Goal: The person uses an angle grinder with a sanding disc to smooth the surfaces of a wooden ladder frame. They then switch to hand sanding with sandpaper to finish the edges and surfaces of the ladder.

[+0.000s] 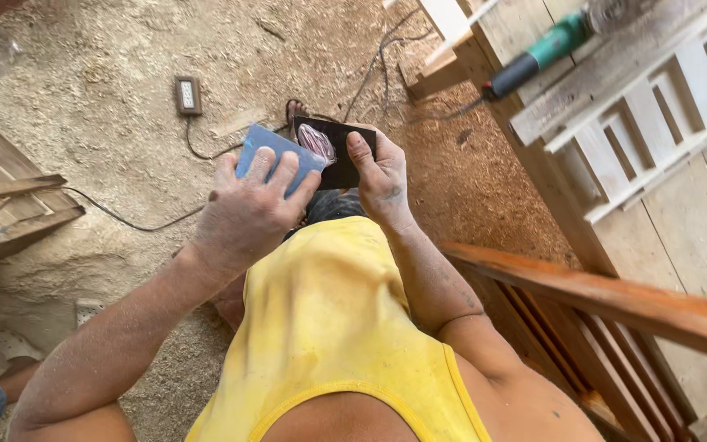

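My left hand point(247, 214) grips a folded blue sheet of sandpaper point(265, 155), fingers curled over its near edge. My right hand point(382, 176) pinches a dark brown sheet point(339, 155) with a pinkish worn patch, thumb pressed on its right edge. The two sheets overlap in front of my yellow shirt point(329, 327), held above a sawdust-covered floor.
A wooden workbench point(681, 213) stands at the right with a white slatted frame point(656, 115) and a green power tool point(546, 53) on it. A brown slatted wooden piece point(607, 299) lies near my right arm. A power strip point(188, 95) and cables cross the floor; wooden planks point(10, 213) lie left.
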